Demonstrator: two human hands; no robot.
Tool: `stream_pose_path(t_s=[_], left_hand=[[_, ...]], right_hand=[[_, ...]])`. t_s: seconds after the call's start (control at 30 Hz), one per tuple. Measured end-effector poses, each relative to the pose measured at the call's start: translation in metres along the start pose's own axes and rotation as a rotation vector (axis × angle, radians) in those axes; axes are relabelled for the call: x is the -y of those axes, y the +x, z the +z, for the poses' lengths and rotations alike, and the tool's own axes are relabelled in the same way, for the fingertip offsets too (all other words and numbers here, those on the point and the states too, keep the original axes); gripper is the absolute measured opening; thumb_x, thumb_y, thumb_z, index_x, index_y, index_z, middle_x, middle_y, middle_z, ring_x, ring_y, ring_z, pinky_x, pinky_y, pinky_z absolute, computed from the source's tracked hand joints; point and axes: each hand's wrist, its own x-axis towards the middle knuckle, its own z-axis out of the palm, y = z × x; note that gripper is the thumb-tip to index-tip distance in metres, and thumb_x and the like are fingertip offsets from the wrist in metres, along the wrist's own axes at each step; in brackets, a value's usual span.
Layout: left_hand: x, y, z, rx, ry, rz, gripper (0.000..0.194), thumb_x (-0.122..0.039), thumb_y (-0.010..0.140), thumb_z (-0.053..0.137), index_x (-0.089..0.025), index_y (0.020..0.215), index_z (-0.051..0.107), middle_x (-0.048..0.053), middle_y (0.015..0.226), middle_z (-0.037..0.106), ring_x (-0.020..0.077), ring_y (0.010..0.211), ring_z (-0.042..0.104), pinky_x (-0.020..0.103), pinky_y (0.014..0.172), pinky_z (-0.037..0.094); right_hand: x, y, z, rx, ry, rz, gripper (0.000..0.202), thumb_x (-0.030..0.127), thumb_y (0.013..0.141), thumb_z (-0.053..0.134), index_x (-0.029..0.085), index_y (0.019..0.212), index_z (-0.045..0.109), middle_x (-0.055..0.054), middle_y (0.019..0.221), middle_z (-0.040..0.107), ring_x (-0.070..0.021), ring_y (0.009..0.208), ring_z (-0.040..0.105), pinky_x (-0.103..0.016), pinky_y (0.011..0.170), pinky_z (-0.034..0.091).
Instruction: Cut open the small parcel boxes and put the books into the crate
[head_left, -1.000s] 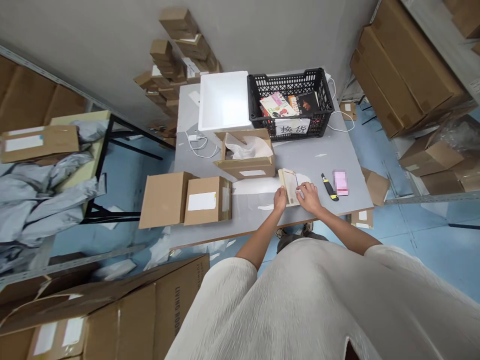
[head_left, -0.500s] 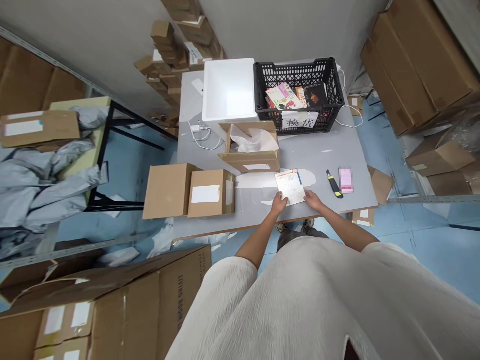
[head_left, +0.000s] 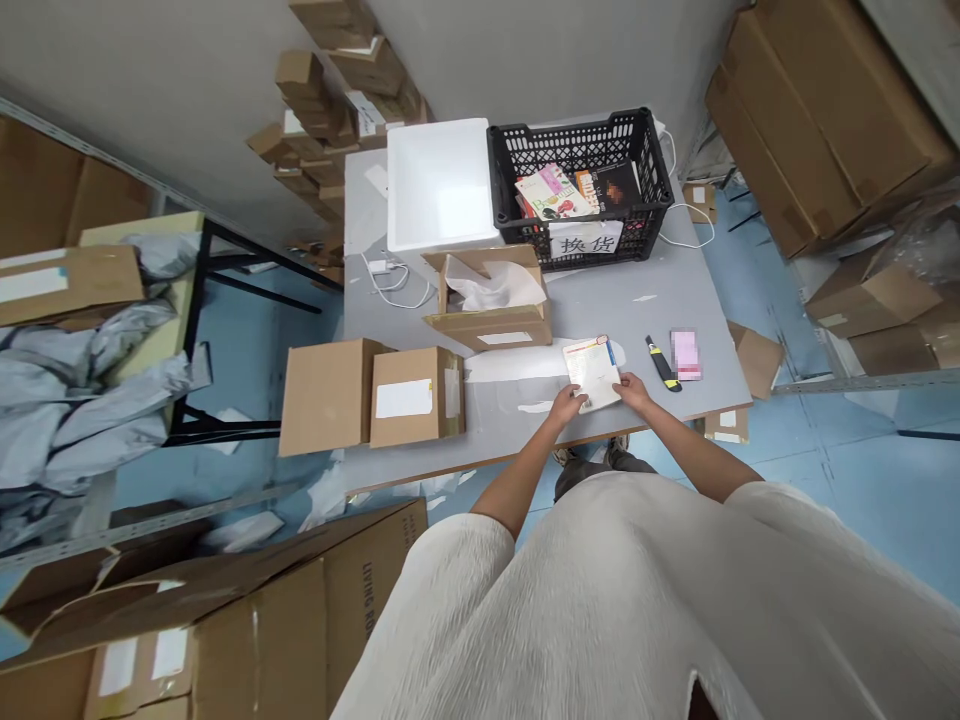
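"Holding what, and how?"

"Gripping a white printed book (head_left: pixel 590 368) — pinched by the left hand (head_left: pixel 568 403) at one near corner and by the right hand (head_left: pixel 634 390) along the other side, thumbs over the cover. Held between the two, reaching out ahead of both, above the table (head_left: pixel 491 415); resting or slightly raised, cannot tell."

"Anything risky close by?"

"Near the right hand, outward and a little ahead: a black-and-yellow cutter (head_left: pixel 663 364), blade too small to make out, with a pink item (head_left: pixel 685 354) beyond. Could nick fingers or cover, from sweeping that way unlooking."

"And for the book?"

"Could slip or crease, from pinching only the near end and leaving the far edge unsupported. Could also knock the unsealed carton (head_left: pixel 491 325), ahead and leftward of the left hand — from swinging too wide."
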Motion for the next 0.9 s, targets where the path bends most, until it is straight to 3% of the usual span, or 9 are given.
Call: stream_pose_path(t_s=[0.13,0.27,0.4,0.53,0.67,0.73,0.9], left_hand=[[-0.024,0.005,0.026,0.028,-0.017,0.096,0.035,-0.026,0.084,0.083,-0.019,0.117,0.077,0.012,0.124,0.082,0.0303,0.117,0.075,0.042,0.106,0.056],[-0.051,0.007,0.049,0.099,-0.041,0.204,0.022,-0.026,0.092,0.074,-0.02,0.112,0.078,0.01,0.125,0.081,0.0265,0.119,0.074,0.04,0.108,0.056],[-0.066,0.003,0.06,0.134,-0.106,0.233,0.029,-0.039,0.102,0.065,-0.021,0.122,0.076,0.012,0.129,0.08,0.027,0.119,0.075,0.042,0.106,0.057],[-0.062,0.001,0.056,0.11,-0.21,0.122,0.044,-0.052,0.109,0.054,-0.022,0.138,0.067,0.015,0.134,0.078,0.0261,0.116,0.077,0.04,0.099,0.058],[-0.046,0.004,0.041,-0.015,-0.232,0.006,0.051,-0.043,0.104,0.061,-0.021,0.15,0.057,0.015,0.129,0.079,0.0247,0.113,0.077,0.036,0.094,0.058],[-0.038,0.005,0.033,-0.061,-0.18,-0.031,0.053,-0.037,0.099,0.066,-0.02,0.149,0.058,0.014,0.125,0.08,0.0245,0.112,0.076,0.036,0.095,0.058],[-0.023,0.006,0.025,-0.062,-0.106,-0.077,0.047,-0.038,0.091,0.075,-0.02,0.133,0.069,0.012,0.118,0.081,0.0271,0.106,0.076,0.039,0.095,0.057]], right_hand=[[0.01,0.008,-0.027,-0.061,0.081,0.039,0.029,0.027,0.092,0.058,0.017,0.117,0.069,-0.012,0.118,0.082,-0.0237,0.106,0.078,-0.036,0.097,0.062],[0.023,0.008,-0.053,-0.184,-0.006,-0.115,0.035,0.034,0.094,0.057,0.02,0.123,0.069,-0.011,0.123,0.08,-0.0253,0.114,0.074,-0.037,0.102,0.059],[0.031,-0.007,-0.057,-0.228,-0.137,-0.255,0.041,0.04,0.096,0.058,0.022,0.131,0.07,-0.01,0.129,0.077,-0.0251,0.099,0.073,-0.039,0.1,0.058],[0.026,-0.018,-0.038,-0.091,-0.195,-0.327,0.038,0.039,0.096,0.06,0.024,0.129,0.073,-0.01,0.131,0.076,-0.0248,0.098,0.072,-0.039,0.099,0.059],[0.009,-0.015,-0.021,0.056,-0.19,-0.289,0.033,0.031,0.096,0.057,0.023,0.122,0.075,-0.01,0.132,0.076,-0.0249,0.107,0.073,-0.04,0.103,0.058],[0.0,-0.009,-0.02,0.035,-0.224,-0.231,0.034,0.028,0.095,0.057,0.022,0.122,0.075,-0.012,0.134,0.074,-0.0258,0.11,0.074,-0.042,0.108,0.057],[-0.016,0.008,-0.034,-0.048,-0.332,-0.145,0.045,0.023,0.088,0.062,0.02,0.132,0.073,-0.013,0.144,0.069,-0.0298,0.142,0.061,-0.044,0.126,0.045]])
